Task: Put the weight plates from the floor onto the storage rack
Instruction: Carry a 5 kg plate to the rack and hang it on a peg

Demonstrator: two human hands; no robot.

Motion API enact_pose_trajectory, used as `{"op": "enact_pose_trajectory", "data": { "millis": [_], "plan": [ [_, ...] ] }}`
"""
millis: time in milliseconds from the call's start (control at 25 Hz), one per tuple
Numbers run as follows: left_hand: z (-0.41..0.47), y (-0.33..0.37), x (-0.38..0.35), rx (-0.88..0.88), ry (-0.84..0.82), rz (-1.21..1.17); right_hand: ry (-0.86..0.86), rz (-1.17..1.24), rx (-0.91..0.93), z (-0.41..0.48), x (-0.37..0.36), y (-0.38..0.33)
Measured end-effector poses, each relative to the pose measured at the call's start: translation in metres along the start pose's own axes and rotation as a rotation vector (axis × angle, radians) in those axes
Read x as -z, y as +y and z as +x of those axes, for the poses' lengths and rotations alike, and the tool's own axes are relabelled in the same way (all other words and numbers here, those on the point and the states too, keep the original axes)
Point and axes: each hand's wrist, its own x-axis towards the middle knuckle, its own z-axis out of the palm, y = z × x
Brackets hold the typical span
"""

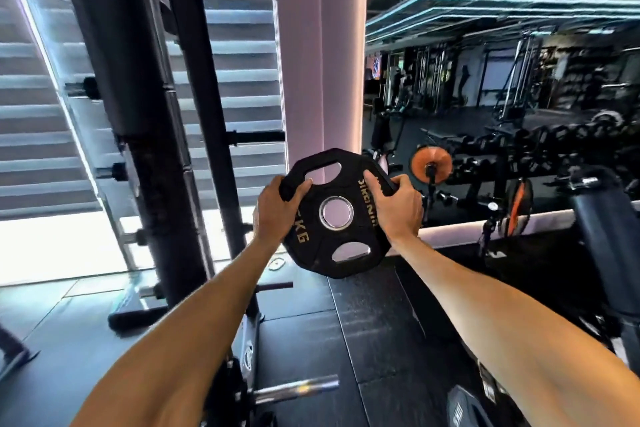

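Note:
I hold a black weight plate [337,239] with gold lettering and three grip slots up in the air at mid-frame, its face turned toward me. My left hand [277,210] grips its left rim, fingers curled through a slot. My right hand [398,204] grips the upper right rim. The black storage rack [194,121] rises to the left, with bare horizontal pegs [256,136] sticking out to the right at several heights. A chrome peg [298,388] juts out low down near my left forearm. Another dark plate [464,409] shows at the bottom edge.
A pale pillar [311,45] stands behind the plate. A mirror [502,97] to the right reflects gym machines and dumbbells. A padded machine part [606,236] stands at the right edge. Black rubber flooring [374,322] lies below; a staircase [27,114] is at left.

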Motion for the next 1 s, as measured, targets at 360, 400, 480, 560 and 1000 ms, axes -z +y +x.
{"op": "enact_pose_trajectory", "data": {
  "millis": [360, 400, 480, 560, 1000],
  "plan": [
    [0.214, -0.064, -0.138, -0.011, 0.144, 0.098, -0.085, 0.069, 0.023, 0.218, -0.179, 0.078],
    [0.235, -0.073, -0.149, -0.011, 0.163, 0.112, -0.107, 0.082, 0.022, 0.238, -0.201, 0.086],
    [0.269, -0.092, -0.165, -0.027, 0.178, 0.139, -0.118, 0.107, 0.041, 0.269, -0.239, 0.098],
    [0.303, -0.111, -0.178, -0.021, 0.199, 0.176, -0.140, 0.118, 0.059, 0.295, -0.280, 0.108],
    [0.457, -0.212, -0.193, 0.090, 0.368, 0.401, -0.327, 0.256, 0.147, 0.393, -0.498, 0.122]
  ]
}}
